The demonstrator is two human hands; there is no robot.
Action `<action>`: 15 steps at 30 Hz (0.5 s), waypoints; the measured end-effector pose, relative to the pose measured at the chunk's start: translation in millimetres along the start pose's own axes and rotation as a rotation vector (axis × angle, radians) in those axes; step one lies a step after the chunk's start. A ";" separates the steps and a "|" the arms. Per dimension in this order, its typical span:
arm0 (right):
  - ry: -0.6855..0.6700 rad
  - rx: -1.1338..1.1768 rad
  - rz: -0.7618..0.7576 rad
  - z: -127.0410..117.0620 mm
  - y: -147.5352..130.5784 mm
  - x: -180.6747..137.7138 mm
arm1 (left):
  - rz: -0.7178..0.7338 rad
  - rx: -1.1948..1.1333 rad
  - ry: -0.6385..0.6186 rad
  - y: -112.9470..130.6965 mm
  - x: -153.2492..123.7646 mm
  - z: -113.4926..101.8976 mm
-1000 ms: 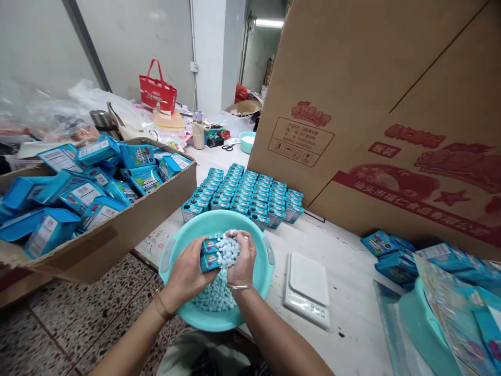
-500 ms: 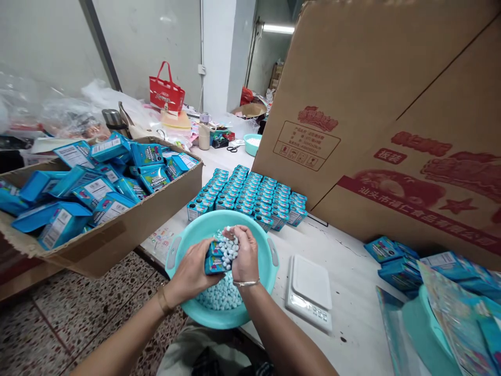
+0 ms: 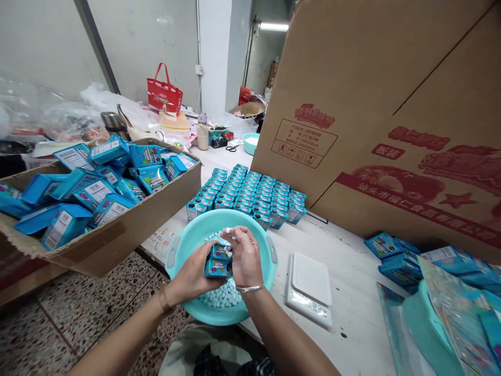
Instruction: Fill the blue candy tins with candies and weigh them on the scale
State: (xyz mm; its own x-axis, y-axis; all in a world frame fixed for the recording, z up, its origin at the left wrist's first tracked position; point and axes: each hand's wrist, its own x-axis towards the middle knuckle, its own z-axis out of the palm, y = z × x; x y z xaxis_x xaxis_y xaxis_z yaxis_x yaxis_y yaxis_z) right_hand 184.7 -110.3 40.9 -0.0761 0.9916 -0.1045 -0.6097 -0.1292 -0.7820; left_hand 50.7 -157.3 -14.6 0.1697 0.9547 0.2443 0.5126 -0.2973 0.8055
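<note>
Two small blue candy boxes (image 3: 218, 267) are gripped side by side in my left hand (image 3: 191, 271), over the turquoise basin (image 3: 185, 308). Dark round openings show at their right end. My right hand (image 3: 247, 256) is cupped against that end, with a few small white candies (image 3: 228, 251) at the openings and one candy at its fingertips. Its palm is partly hidden. Below both hands, many pale round candies (image 3: 221, 297) lie in the basin. Behind the basin stand rows of blue candy boxes (image 3: 245, 193).
At left is a cardboard box (image 3: 156, 209) heaped with blue boxes. A white scale (image 3: 311, 284) sits right of the basin. Behind it leans a large cardboard carton (image 3: 364, 104). More blue boxes (image 3: 399, 266) and a turquoise tub (image 3: 426, 324) are at far right.
Most of the candies bunched between my right hand and the boxes have dropped away; only a few remain there. My left hand still holds the two boxes in nearly the same spot.
</note>
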 end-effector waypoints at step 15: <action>-0.708 -1.629 0.048 -45.7 97.4 74.0 | -0.325 -0.343 0.575 -10.9 -17.7 -4.0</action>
State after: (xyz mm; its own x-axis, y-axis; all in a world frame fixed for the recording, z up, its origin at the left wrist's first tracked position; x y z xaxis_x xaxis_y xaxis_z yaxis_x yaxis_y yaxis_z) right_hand 155.7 -49.7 -71.1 -0.6299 0.7426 -0.2276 0.6951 0.4082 -0.5917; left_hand 38.6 -170.9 -25.6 -0.4613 0.8771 0.1336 0.1547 -0.0688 0.9856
